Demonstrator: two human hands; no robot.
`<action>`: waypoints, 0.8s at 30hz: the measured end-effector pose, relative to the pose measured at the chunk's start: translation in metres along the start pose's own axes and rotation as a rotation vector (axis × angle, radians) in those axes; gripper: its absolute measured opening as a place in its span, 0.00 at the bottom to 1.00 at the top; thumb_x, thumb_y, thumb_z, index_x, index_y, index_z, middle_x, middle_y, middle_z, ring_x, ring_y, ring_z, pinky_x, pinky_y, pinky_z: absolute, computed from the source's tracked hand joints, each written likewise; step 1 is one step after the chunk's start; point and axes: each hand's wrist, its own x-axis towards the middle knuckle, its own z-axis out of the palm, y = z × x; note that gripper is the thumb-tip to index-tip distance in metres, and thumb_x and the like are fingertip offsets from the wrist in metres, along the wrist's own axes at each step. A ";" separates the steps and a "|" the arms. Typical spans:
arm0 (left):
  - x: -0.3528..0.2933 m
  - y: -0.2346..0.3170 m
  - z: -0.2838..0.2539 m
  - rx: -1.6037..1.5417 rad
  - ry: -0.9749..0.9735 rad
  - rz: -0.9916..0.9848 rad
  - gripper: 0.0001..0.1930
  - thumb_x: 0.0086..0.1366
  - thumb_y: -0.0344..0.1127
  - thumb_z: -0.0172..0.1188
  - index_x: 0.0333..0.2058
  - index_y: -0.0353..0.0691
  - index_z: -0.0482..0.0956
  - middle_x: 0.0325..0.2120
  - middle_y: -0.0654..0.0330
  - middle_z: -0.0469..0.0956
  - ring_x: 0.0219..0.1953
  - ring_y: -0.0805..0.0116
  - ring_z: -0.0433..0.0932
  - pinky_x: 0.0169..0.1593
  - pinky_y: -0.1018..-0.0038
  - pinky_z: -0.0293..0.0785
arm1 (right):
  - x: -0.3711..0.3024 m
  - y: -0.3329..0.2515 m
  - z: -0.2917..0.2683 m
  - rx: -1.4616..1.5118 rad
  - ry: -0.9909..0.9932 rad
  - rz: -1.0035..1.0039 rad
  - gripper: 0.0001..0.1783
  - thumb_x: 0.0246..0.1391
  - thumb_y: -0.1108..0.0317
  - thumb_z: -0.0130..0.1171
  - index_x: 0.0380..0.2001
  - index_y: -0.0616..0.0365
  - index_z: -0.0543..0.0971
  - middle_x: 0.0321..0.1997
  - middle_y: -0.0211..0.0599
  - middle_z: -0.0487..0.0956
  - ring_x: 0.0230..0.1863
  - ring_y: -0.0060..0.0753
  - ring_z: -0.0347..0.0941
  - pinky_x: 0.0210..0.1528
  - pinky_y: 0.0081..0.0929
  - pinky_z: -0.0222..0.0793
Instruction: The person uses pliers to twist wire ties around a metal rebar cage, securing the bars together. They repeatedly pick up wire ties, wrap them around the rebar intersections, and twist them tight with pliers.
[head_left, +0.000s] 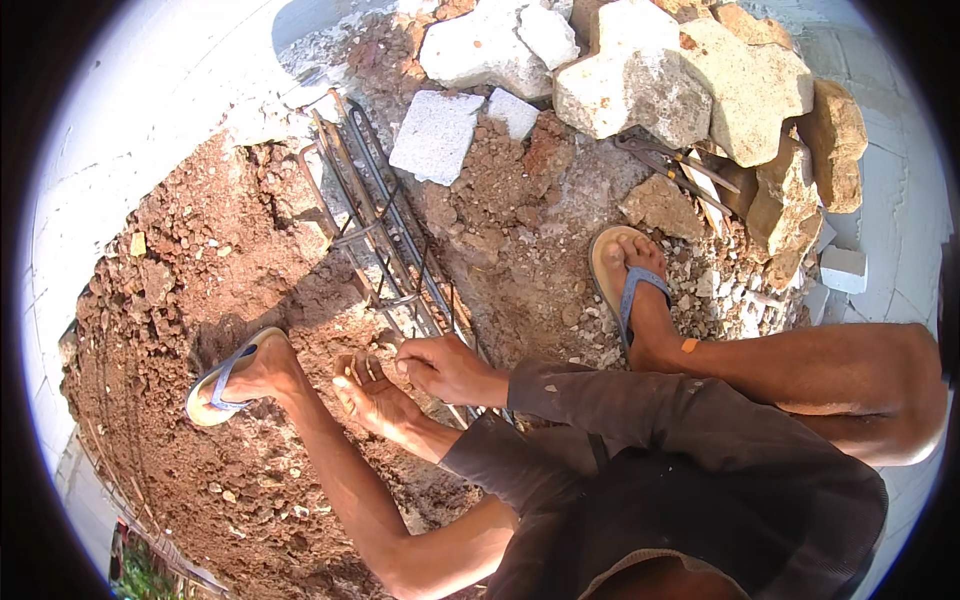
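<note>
My left hand [380,402] is turned palm up over the soil, its fingers a little bent and apart, and I see nothing in it. Close beside it, my right hand [445,369] is closed with the fingers curled in; whatever they pinch, if anything, is too small to make out. Both hands are at the near end of a rebar cage [385,228], several long steel bars tied by bent stirrups. The cage runs away from me toward the upper left, and my hands and sleeves hide its near part.
Large pale stones [635,85] are heaped at the far right, with long-handled pincers [680,168] against them. A flat white block [435,136] lies beyond the cage. Loose reddish soil [180,290] spreads leftward. My sandalled feet, left [265,370] and right [640,290], straddle the cage.
</note>
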 end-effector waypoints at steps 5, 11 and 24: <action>0.002 -0.057 -0.028 0.565 -0.055 -0.254 0.23 0.76 0.44 0.51 0.52 0.26 0.80 0.49 0.41 0.82 0.53 0.50 0.81 0.59 0.56 0.76 | 0.012 0.077 0.005 0.312 0.368 0.469 0.10 0.67 0.67 0.53 0.36 0.61 0.79 0.25 0.35 0.79 0.27 0.26 0.72 0.34 0.33 0.69; 0.019 -0.135 -0.046 0.907 -0.227 -0.327 0.25 0.75 0.39 0.47 0.61 0.27 0.74 0.60 0.42 0.76 0.63 0.50 0.73 0.69 0.62 0.65 | 0.041 0.169 0.004 0.129 0.586 0.724 0.10 0.65 0.64 0.54 0.37 0.57 0.81 0.31 0.40 0.83 0.33 0.37 0.79 0.41 0.40 0.72; 0.106 -0.256 -0.101 0.332 -0.217 -0.691 0.21 0.75 0.36 0.53 0.62 0.34 0.72 0.57 0.49 0.76 0.58 0.58 0.74 0.61 0.64 0.69 | 0.102 0.265 0.010 -0.386 0.481 0.690 0.11 0.59 0.69 0.54 0.41 0.54 0.85 0.40 0.48 0.84 0.41 0.48 0.81 0.47 0.42 0.75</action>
